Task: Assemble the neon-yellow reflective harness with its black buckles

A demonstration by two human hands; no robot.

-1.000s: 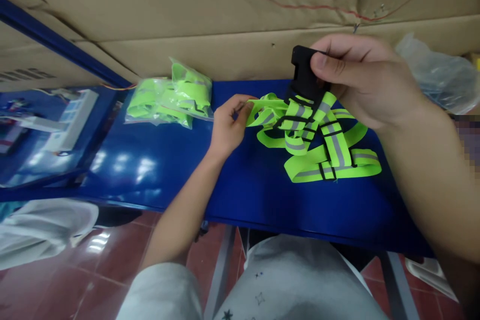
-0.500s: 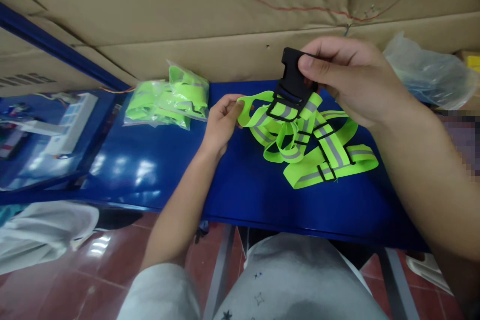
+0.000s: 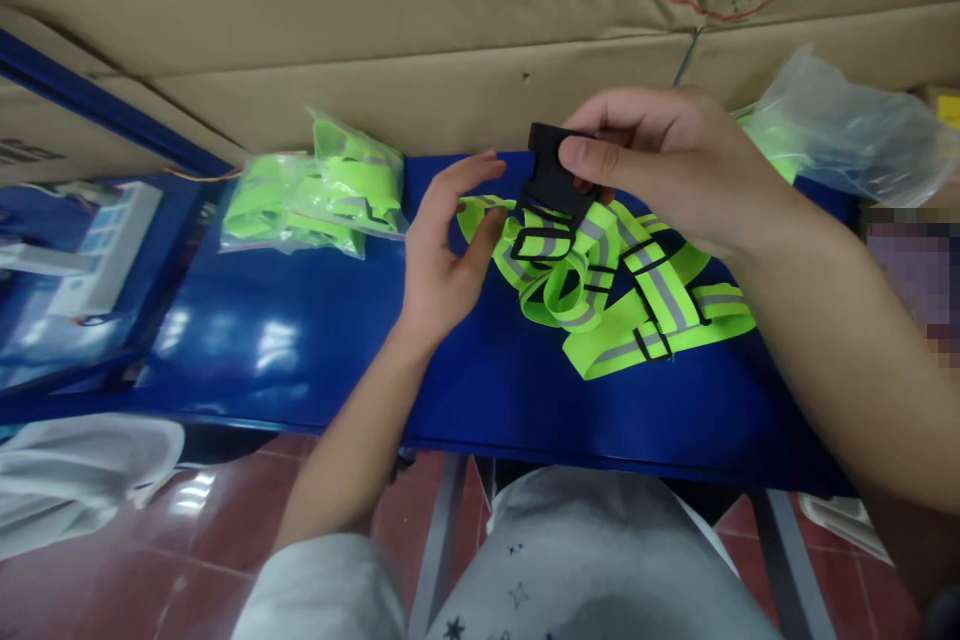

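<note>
Between the thumb and fingers of my right hand (image 3: 667,160) is a black plastic buckle (image 3: 556,170), raised over the table. From it hangs a neon-yellow reflective strap (image 3: 600,240) with a grey stripe down its middle. The rest of the harness of straps (image 3: 660,320), with several black sliders, lies in loops on the blue table (image 3: 480,390). My left hand (image 3: 450,245) is just left of the buckle, thumb and fingers apart, with a strap loop behind its thumb. Whether that hand touches the loop I cannot tell.
Clear bags of folded neon straps (image 3: 322,185) lie at the back left. Another clear plastic bag (image 3: 840,130) stands at the back right. Cardboard (image 3: 420,100) walls the table's far edge. A white power strip (image 3: 105,250) is at far left.
My left hand has let go of the strap loop and opened its fingers. My right hand has shifted slightly left and down in view with the buckle.
</note>
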